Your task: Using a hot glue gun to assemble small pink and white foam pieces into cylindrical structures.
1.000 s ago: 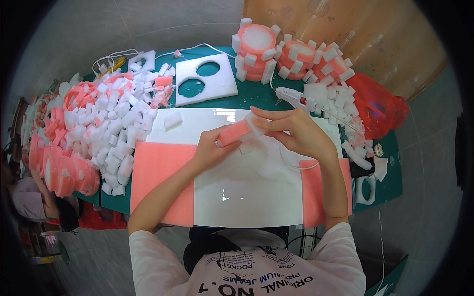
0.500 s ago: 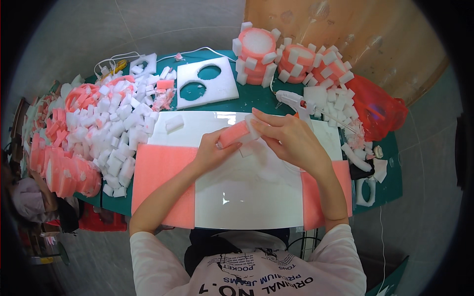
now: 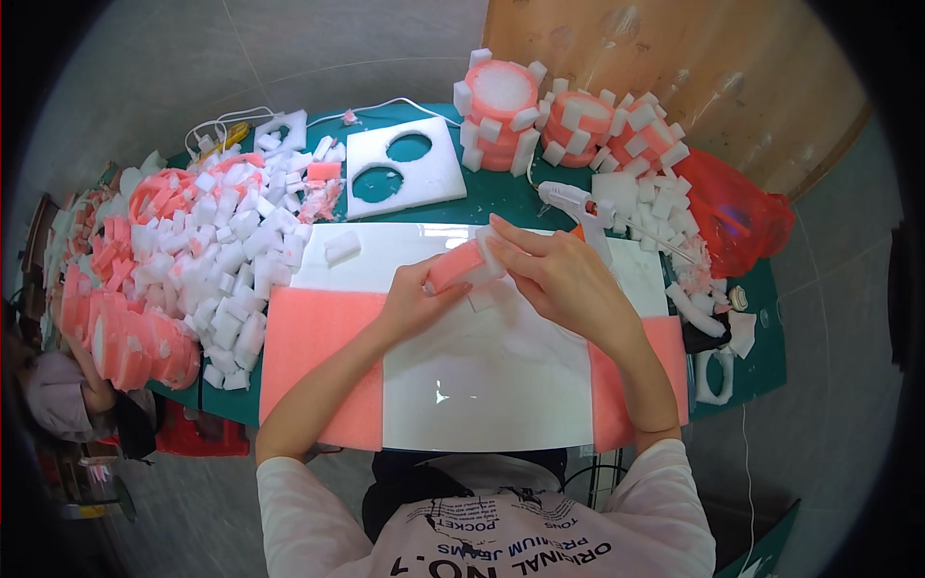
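Observation:
Over the glossy white board [image 3: 487,395], a pink foam piece [image 3: 456,266] is held between both hands. My left hand [image 3: 416,299] is closed around its left side, with the thumb along the lower edge. At its right end, my right hand [image 3: 554,275] pinches a white foam block [image 3: 489,252] against the pink foam. Part of the piece is hidden by my fingers. A loose white foam block [image 3: 342,247] lies on the board, left of the hands. Beyond my right hand rests a white glue gun [image 3: 576,200].
Heaped white foam blocks [image 3: 226,255] and stacked pink foam rings [image 3: 145,347] occupy the left. Behind the board lie a white foam sheet with two round holes [image 3: 429,178] and pink foam cylinders studded with white blocks [image 3: 501,89]. A red plastic bag [image 3: 737,217] sits right. Another person [image 3: 63,395] is far left.

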`<state>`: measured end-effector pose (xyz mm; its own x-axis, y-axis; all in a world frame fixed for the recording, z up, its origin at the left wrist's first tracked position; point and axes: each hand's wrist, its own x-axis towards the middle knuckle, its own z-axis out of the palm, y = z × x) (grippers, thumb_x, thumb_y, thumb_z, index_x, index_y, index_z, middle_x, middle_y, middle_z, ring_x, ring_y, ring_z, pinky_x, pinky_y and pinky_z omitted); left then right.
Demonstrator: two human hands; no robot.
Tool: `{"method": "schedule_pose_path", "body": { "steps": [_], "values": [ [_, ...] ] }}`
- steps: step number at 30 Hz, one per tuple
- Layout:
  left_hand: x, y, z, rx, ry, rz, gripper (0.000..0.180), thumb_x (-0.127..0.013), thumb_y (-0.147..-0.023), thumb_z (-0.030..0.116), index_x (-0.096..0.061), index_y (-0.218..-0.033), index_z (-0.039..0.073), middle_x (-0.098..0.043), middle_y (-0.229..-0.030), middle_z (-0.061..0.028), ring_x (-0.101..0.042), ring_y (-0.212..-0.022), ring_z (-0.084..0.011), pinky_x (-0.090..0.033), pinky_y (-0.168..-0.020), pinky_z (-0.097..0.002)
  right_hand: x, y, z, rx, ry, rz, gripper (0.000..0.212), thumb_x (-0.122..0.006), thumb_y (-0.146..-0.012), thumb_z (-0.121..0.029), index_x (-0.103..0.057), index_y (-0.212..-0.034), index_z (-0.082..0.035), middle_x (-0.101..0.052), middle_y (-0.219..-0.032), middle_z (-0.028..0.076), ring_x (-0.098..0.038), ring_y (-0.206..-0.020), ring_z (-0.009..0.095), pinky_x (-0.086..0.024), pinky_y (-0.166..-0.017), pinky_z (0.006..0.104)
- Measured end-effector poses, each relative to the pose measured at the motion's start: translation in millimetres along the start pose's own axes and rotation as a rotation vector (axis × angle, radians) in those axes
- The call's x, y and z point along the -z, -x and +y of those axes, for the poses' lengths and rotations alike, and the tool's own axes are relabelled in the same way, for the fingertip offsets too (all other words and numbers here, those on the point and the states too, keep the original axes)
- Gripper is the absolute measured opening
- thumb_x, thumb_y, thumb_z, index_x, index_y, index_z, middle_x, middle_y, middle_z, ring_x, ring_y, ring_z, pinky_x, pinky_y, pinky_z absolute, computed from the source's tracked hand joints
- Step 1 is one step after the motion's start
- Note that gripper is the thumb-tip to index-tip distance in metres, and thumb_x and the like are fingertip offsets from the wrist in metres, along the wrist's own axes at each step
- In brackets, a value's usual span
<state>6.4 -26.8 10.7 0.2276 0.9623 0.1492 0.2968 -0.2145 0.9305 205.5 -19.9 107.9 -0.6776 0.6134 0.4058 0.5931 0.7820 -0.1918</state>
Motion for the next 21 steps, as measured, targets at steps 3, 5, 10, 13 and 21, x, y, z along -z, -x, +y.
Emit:
{"method": "schedule_pose_path", "body": {
  "steps": [3, 5, 10, 13, 21],
  "values": [
    [-0.4, -0.1, 1.4, -0.008, -0.014, 0.002, 0.035, -0.065, -0.073, 0.016, -0.057, -0.104, 0.001, -0.064, -0.087, -0.0106, -0.061, -0.078, -0.0174, -0.046, -0.072, -0.0278, -0.7, 0.2, 2.2, 0.014, -0.028, 0.019, 0.028, -0.060, -0.069, -0.002, -0.059, -0.096, -0.005, -0.055, -0.115, 0.008, -0.057, -0.065, 0.025, -0.046, -0.061, 0.0316],
    [-0.2, 0.8, 1.5, -0.014, -0.022, 0.004, 0.035, -0.065, -0.073, 0.016, -0.057, -0.104, 0.001, -0.064, -0.088, -0.0107, -0.061, -0.078, -0.0179, -0.046, -0.072, -0.0279, 0.9, 0.3, 2.6, 0.013, -0.052, -0.002, 0.027, -0.060, -0.070, -0.002, -0.060, -0.096, -0.007, -0.056, -0.114, 0.008, -0.058, -0.066, 0.025, -0.046, -0.061, 0.0317],
    [-1.4, 0.6, -1.4, -0.082, -0.058, 0.009, 0.036, -0.067, -0.072, 0.014, -0.057, -0.105, 0.003, -0.064, -0.090, -0.0114, -0.062, -0.080, -0.0210, -0.046, -0.073, -0.0283, 5.9, 1.1, 5.8, 0.001, -0.098, -0.022, 0.026, -0.060, -0.072, -0.004, -0.060, -0.098, -0.010, -0.057, -0.112, 0.007, -0.059, -0.070, 0.025, -0.047, -0.063, 0.0314],
    [-2.5, 0.7, -0.4, -0.109, -0.066, 0.009, 0.036, -0.066, -0.071, 0.014, -0.057, -0.105, 0.004, -0.064, -0.090, -0.0112, -0.062, -0.080, -0.0220, -0.046, -0.073, -0.0286, 7.5, 3.2, 10.3, 0.004, -0.116, -0.057, 0.026, -0.059, -0.072, -0.005, -0.060, -0.098, -0.009, -0.056, -0.113, 0.006, -0.060, -0.073, 0.025, -0.047, -0.063, 0.0322],
    [-1.5, 1.2, 0.7, -0.123, -0.078, 0.020, 0.036, -0.067, -0.071, 0.013, -0.057, -0.105, 0.004, -0.064, -0.091, -0.0114, -0.062, -0.082, -0.0233, -0.046, -0.074, -0.0292, 5.6, 3.5, 5.2, -0.017, -0.127, -0.044, 0.024, -0.058, -0.070, -0.006, -0.059, -0.094, -0.006, -0.056, -0.113, 0.007, -0.060, -0.075, 0.025, -0.047, -0.063, 0.0334]
  ]
}}
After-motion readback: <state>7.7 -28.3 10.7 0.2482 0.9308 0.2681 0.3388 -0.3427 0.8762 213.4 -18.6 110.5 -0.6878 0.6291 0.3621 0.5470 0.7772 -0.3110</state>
